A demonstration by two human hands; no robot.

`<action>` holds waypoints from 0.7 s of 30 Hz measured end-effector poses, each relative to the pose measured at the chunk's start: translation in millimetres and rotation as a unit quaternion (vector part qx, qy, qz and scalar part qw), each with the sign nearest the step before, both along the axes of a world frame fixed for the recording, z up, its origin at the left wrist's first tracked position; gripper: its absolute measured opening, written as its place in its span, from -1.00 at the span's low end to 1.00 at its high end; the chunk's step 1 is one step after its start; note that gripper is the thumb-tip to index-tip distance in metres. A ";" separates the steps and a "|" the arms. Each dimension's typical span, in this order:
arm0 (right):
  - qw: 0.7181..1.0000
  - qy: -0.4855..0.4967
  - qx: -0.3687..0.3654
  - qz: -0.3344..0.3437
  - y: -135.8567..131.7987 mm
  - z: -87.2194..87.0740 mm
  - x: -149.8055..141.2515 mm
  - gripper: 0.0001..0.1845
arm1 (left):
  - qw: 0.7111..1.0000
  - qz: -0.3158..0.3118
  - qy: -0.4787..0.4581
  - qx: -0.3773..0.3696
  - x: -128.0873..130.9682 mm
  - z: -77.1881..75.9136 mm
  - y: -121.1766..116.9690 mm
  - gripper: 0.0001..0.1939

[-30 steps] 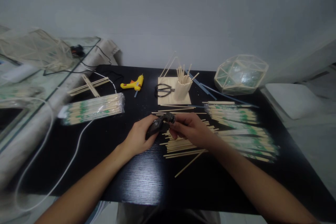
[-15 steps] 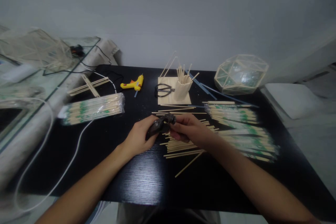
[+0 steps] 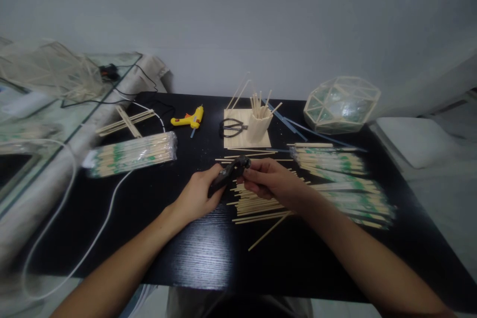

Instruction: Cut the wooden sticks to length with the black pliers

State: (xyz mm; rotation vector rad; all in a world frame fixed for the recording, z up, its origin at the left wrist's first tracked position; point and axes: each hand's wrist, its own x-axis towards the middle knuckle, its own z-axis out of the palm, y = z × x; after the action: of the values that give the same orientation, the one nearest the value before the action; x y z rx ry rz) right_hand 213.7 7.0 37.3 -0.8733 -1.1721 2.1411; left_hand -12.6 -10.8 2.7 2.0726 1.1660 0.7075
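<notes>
My left hand (image 3: 199,191) is wrapped round a dark, shiny, curved object (image 3: 230,173), whose exact kind I cannot make out. At its far right end, the fingertips of my right hand (image 3: 266,179) are pinched together against it. Below both hands lies a loose spread of thin wooden sticks (image 3: 257,204) on the black table (image 3: 201,258). Beyond them a stick-built cup (image 3: 258,128) stands upright on a square stick base (image 3: 234,143), holding several sticks. Black-handled scissors (image 3: 231,128) rest on that base.
A yellow glue gun (image 3: 190,119) lies at the back left, near a wrapped stick bundle (image 3: 134,154). Wrapped stick packs (image 3: 357,198) lie at right. A faceted stick-framed form (image 3: 341,105) stands at the back right. A white cable (image 3: 106,221) loops over the left edge.
The dark object has turned slightly between my hands, and its right end now sits a little higher. My right hand has shifted slightly with it. Everything else stays put.
</notes>
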 end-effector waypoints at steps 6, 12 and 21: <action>0.996 -0.060 0.071 -0.014 -1.3 4.1 -1.3 -0.54 | 1.000 0.009 0.002 0.004 0.4 -2.6 1.4 -0.96; 0.928 -0.178 0.306 -0.115 -5.9 -3.5 -11.0 -0.69 | 0.999 0.028 0.005 0.031 -0.9 -8.3 6.6 -0.92; 0.863 -0.224 0.424 -0.158 -12.1 -8.5 -14.7 -0.68 | 0.998 0.034 0.002 0.053 0.7 -5.2 4.5 -0.80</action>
State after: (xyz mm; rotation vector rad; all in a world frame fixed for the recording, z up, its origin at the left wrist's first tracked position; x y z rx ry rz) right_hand 199.0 -5.0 28.8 -1.0419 -1.8273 0.9770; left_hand -11.9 -6.3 -2.5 2.1304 1.2306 0.8149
